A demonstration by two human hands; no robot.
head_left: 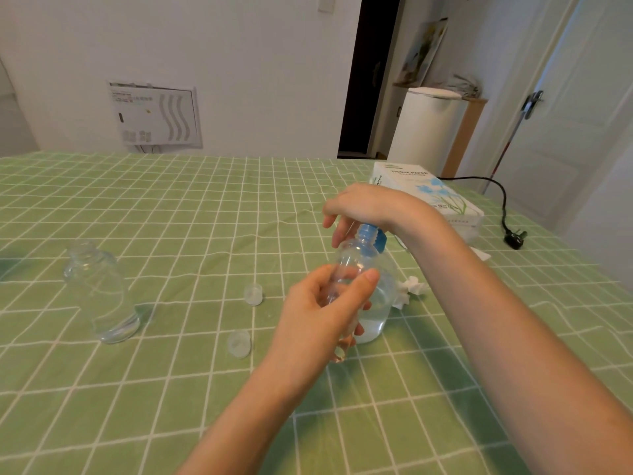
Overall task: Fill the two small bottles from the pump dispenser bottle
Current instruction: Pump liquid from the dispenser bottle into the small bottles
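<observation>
The clear pump dispenser bottle (378,313) stands on the green checked tablecloth right of centre, with some clear liquid in its lower part. My right hand (366,204) rests on top of its blue pump head (371,234), fingers hanging loosely over it. My left hand (329,303) grips a small clear bottle (347,258), tilted with its open mouth up against the blue spout. A second clear bottle (99,293) stands uncapped at the left, apart from both hands. Two small translucent caps (253,293) (239,342) lie between it and my left hand.
A white tissue box (428,197) lies behind my right wrist. A crumpled tissue (411,289) sits right of the pump bottle. A black plug and cord (513,240) lie near the table's right edge. A white bin (428,128) stands beyond the table.
</observation>
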